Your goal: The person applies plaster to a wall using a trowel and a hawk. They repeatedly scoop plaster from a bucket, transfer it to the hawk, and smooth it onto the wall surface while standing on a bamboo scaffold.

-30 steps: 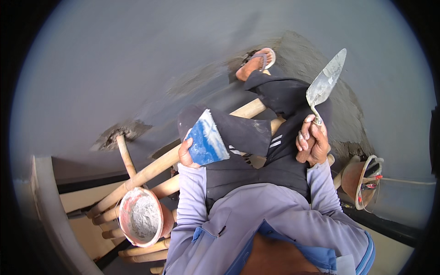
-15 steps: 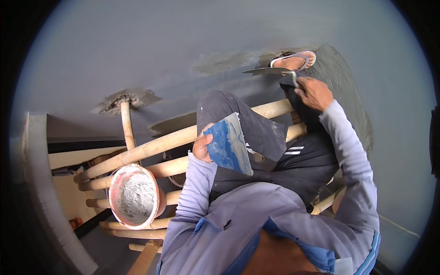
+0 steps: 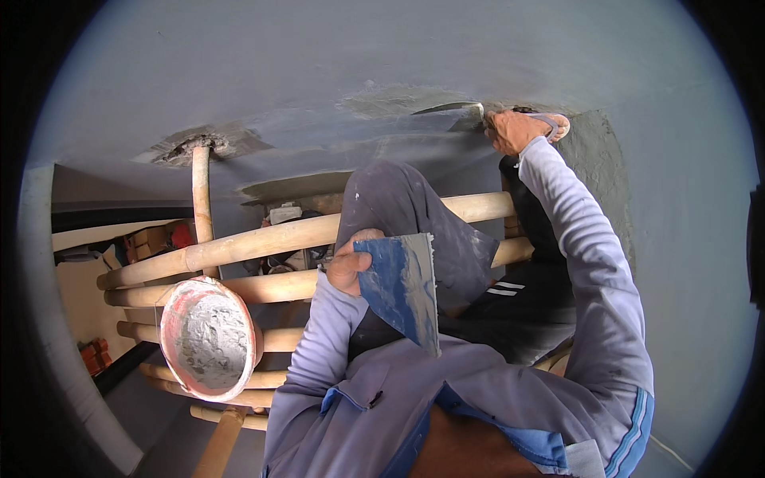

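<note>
My left hand (image 3: 349, 267) is closed on the edge of a flat blue board (image 3: 394, 288), whose right side is smeared with grey mortar. It is held in front of my bent knee. My right arm reaches far out to the wall, and my right hand (image 3: 512, 131) grips the handle of a trowel (image 3: 446, 107). The thin blade lies edge-on at the wall, along a damp grey patch (image 3: 382, 101). Whether the whole blade touches the wall I cannot tell. My foot in a flip-flop (image 3: 558, 126) is just beside that hand, partly hidden by it.
Bamboo poles (image 3: 263, 242) form a platform under me. A pink bucket (image 3: 211, 338) of grey mortar rests on them at the left. One upright pole (image 3: 202, 203) enters a rough hole in the wall. Stacked goods show below, through the gaps.
My right hand has moved up and away from me with the trowel, bringing the blade to the wall patch. The board has shifted slightly down as the view tilted.
</note>
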`<state>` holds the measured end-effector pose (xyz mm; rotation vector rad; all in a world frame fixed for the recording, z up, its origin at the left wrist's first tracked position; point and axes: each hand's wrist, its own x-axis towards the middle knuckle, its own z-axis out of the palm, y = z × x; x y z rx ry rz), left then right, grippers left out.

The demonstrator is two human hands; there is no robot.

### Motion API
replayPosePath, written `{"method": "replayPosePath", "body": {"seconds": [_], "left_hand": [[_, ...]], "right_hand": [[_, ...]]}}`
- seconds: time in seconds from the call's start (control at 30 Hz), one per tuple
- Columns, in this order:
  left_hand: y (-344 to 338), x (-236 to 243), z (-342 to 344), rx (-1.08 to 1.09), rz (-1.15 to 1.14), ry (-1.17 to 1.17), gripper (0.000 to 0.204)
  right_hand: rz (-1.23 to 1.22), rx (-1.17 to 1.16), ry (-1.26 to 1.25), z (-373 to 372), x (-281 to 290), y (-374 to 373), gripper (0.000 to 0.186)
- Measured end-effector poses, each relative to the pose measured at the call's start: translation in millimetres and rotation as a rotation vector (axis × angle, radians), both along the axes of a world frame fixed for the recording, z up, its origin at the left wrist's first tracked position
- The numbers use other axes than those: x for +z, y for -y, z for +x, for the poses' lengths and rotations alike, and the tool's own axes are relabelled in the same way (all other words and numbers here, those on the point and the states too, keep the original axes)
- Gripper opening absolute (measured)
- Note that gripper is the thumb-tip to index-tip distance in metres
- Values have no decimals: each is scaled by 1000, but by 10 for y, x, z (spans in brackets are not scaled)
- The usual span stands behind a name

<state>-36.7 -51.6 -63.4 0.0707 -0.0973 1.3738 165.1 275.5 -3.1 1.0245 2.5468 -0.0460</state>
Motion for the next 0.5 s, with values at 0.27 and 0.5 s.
{"method": "replayPosePath", "body": {"seconds": [0.27,0.5], "left_hand": [[-51,189,-22,-51,-106,-74,19],[-74,265,-70,-97,-67,-167,24]], "right_hand": [[29,35,-140,-145,387,-138,23],[8,68,-378,-107,585,232,24]]}}
